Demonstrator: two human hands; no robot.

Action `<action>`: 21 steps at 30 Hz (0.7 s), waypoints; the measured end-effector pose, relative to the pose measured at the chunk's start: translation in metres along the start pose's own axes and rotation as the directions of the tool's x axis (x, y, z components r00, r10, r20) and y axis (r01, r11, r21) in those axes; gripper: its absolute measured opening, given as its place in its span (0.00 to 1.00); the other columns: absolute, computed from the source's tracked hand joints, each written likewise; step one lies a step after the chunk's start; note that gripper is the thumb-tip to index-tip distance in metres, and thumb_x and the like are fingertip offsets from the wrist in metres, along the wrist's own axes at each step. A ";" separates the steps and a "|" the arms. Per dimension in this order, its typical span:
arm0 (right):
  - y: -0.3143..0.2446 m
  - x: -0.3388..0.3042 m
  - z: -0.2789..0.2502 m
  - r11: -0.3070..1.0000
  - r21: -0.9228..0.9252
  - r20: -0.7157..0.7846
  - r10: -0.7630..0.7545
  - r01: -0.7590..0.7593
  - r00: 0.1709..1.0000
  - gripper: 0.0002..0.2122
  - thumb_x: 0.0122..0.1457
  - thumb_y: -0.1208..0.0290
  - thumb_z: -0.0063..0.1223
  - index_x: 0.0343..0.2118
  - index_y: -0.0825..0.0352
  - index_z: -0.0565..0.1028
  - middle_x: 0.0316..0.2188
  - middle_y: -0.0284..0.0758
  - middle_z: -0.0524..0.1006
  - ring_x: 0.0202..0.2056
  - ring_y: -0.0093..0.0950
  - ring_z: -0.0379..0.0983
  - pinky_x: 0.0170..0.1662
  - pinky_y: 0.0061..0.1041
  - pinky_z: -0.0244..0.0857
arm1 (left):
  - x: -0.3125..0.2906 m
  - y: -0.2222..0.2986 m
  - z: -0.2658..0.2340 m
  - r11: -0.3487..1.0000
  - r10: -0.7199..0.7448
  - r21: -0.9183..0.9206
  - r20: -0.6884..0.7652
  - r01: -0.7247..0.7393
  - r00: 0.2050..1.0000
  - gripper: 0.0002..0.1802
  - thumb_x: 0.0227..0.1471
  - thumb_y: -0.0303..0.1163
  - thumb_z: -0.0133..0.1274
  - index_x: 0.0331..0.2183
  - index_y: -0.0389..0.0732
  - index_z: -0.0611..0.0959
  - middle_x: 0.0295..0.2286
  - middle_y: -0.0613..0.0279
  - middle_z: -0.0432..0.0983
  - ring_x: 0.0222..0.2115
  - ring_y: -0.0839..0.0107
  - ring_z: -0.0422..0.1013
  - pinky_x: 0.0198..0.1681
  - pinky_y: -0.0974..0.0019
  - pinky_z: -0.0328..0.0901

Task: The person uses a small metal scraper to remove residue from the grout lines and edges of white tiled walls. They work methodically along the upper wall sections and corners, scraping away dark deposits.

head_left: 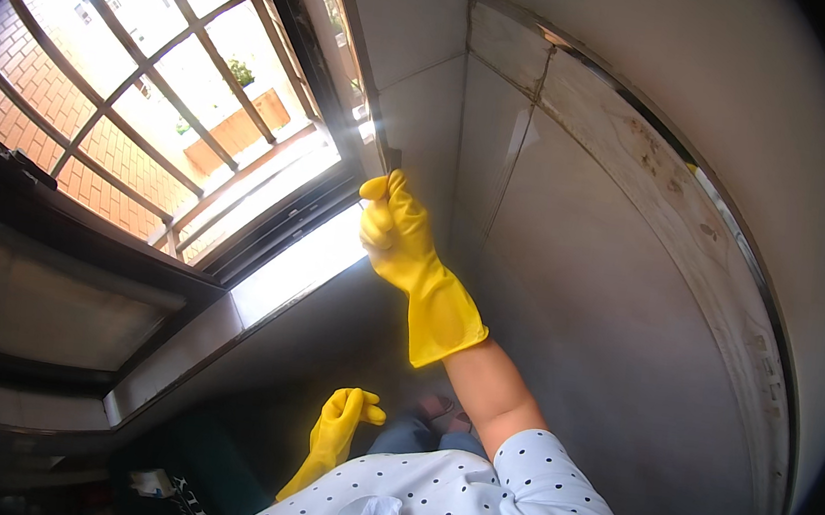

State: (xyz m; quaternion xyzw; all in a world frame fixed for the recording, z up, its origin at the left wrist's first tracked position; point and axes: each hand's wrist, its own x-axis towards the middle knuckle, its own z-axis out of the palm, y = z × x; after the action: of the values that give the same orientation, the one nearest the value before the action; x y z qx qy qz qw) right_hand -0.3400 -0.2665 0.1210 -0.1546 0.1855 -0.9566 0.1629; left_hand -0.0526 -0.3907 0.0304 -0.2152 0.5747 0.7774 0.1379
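My right hand point(397, 231), in a long yellow rubber glove, is raised beside the window frame point(344, 99) at its inner corner with the tiled wall point(422, 118). Its fingers are closed, and a small dark, thin piece point(393, 159) shows at the fingertips; its kind is too small to tell. Low in front of my body, my left hand point(348, 414) wears a matching yellow glove. Its fingers are curled together with nothing visible in them.
Dark metal bars point(195, 29) cross the bright window at upper left. A pale sill point(307, 257) runs under it. Light tiles with a stained border point(646, 141) cover the wall on the right. A dark green container point(200, 456) stands at lower left, near my feet point(435, 407).
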 end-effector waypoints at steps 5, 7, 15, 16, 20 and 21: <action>-0.033 0.028 0.038 1.000 -0.005 -0.028 -0.020 0.020 0.999 0.20 0.71 0.51 0.46 0.34 0.63 0.79 0.13 0.23 0.65 0.12 0.14 0.60 0.16 0.13 0.54 | -0.016 0.000 -0.010 0.996 0.084 0.020 -0.057 -0.083 0.995 0.14 0.70 0.37 0.45 0.43 0.36 0.80 0.33 0.55 0.83 0.35 0.66 0.79 0.47 0.63 0.72; -0.032 0.020 0.054 1.000 -0.002 -0.048 0.023 -0.023 0.999 0.19 0.72 0.52 0.46 0.33 0.63 0.79 0.14 0.23 0.65 0.12 0.14 0.59 0.17 0.13 0.53 | -0.022 -0.003 -0.010 0.997 0.073 -0.017 -0.075 -0.074 0.995 0.14 0.71 0.36 0.45 0.43 0.36 0.80 0.33 0.55 0.83 0.34 0.66 0.79 0.47 0.64 0.72; -0.049 0.026 0.083 0.995 0.091 -0.181 0.057 -0.041 0.982 0.17 0.71 0.54 0.48 0.36 0.63 0.79 0.14 0.21 0.64 0.12 0.14 0.56 0.16 0.13 0.50 | -0.029 -0.013 -0.029 0.987 0.158 -0.012 -0.017 -0.158 0.987 0.15 0.70 0.38 0.45 0.46 0.36 0.79 0.39 0.52 0.82 0.38 0.65 0.80 0.48 0.63 0.73; -0.048 0.029 0.079 0.991 0.126 -0.156 0.056 -0.036 0.986 0.16 0.71 0.54 0.48 0.38 0.63 0.78 0.17 0.21 0.67 0.12 0.14 0.57 0.16 0.14 0.50 | -0.030 -0.015 -0.031 0.986 0.167 -0.017 -0.023 -0.167 0.986 0.16 0.71 0.38 0.45 0.46 0.36 0.79 0.39 0.52 0.82 0.38 0.64 0.80 0.49 0.63 0.73; -0.063 0.045 0.083 0.969 0.235 -0.230 -0.026 0.081 0.973 0.07 0.69 0.66 0.49 0.40 0.62 0.77 0.22 0.24 0.71 0.14 0.14 0.57 0.16 0.14 0.50 | -0.031 -0.013 -0.027 0.988 0.156 -0.011 -0.038 -0.157 0.987 0.17 0.71 0.39 0.44 0.46 0.36 0.79 0.37 0.52 0.83 0.37 0.63 0.80 0.50 0.62 0.72; -0.065 0.040 0.091 0.973 0.226 -0.234 0.011 0.043 0.972 0.07 0.69 0.66 0.49 0.41 0.61 0.76 0.20 0.23 0.66 0.14 0.15 0.55 0.18 0.15 0.49 | -0.031 -0.011 -0.025 0.988 0.152 0.008 -0.047 -0.152 0.987 0.17 0.71 0.39 0.44 0.46 0.36 0.79 0.37 0.53 0.83 0.37 0.63 0.80 0.50 0.62 0.72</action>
State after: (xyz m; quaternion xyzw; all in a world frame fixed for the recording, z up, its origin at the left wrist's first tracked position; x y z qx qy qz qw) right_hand -0.3600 -0.2519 0.2376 -0.0226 0.0903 -0.9844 0.1490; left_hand -0.0159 -0.4101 0.0306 -0.1887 0.5945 0.7790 0.0649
